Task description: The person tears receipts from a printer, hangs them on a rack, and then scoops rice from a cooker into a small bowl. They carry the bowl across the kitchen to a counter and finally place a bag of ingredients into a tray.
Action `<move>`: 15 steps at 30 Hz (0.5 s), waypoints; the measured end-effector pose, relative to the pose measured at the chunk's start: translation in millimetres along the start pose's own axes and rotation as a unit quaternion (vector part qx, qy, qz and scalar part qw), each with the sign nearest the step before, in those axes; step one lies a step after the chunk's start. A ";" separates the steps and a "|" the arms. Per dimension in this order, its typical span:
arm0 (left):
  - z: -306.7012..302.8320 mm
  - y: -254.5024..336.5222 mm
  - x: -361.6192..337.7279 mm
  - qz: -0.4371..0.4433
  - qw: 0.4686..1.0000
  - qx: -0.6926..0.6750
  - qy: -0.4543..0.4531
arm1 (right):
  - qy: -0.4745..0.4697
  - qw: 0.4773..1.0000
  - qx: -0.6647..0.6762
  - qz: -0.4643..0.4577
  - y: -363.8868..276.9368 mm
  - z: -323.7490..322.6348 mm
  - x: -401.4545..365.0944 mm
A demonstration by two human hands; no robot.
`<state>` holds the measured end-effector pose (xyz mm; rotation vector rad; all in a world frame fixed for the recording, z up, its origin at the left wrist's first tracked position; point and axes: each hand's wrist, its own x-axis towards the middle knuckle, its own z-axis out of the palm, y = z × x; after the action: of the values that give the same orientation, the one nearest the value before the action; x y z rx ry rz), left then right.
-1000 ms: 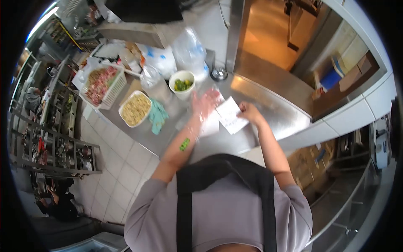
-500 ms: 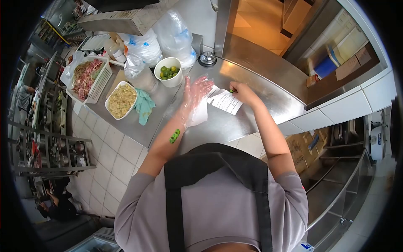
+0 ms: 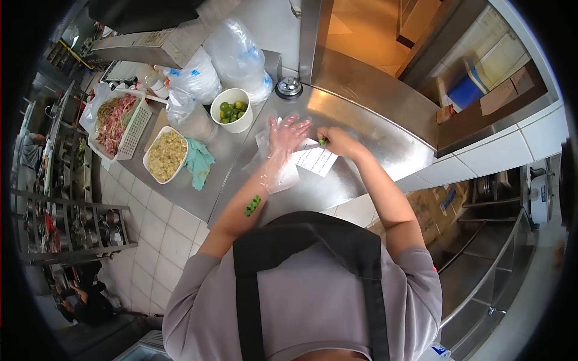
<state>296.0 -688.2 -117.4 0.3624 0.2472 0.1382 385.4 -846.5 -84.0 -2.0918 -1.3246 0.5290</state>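
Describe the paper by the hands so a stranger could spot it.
On the steel counter, right of the tub of limes, a white slip lies between the gloved left hand and the right hand pinching something green. Unlike the clear plastic beside it, it bears print.

Left arm: reaches forward, elbow slightly bent, forearm bare with a green mark [image 3: 252,205] (blurred, unreadable). Left hand [image 3: 285,133]: palm down, fingers straight and spread, sheathed in a loose clear glove [image 3: 274,175], over the middle of the counter [image 3: 385,147]. Right arm: bare, elbow bent outward, forearm angled in toward the left. Right hand [image 3: 340,142]: knuckles up, fingers curled closed, tips pinched together just beside the left fingertips. Whether the hands touch cannot be told.
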 end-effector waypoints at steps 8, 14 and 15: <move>-5.1 -0.1 -1.3 0.000 0.998 0.056 -0.033 | -0.043 0.992 -0.108 -0.047 -10.3 -29.5 9.3; -14.8 -0.9 -1.5 -0.003 0.997 0.022 -0.079 | -0.016 0.986 -0.149 0.075 -29.2 -91.0 -28.9; -17.1 1.1 -3.0 -0.010 0.994 0.014 -0.108 | 0.004 0.983 -0.165 0.082 -44.1 -111.1 -42.0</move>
<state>288.5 -682.0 -131.8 0.3988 0.0391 0.0751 406.5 -900.9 28.5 -2.4867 -1.3130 0.3893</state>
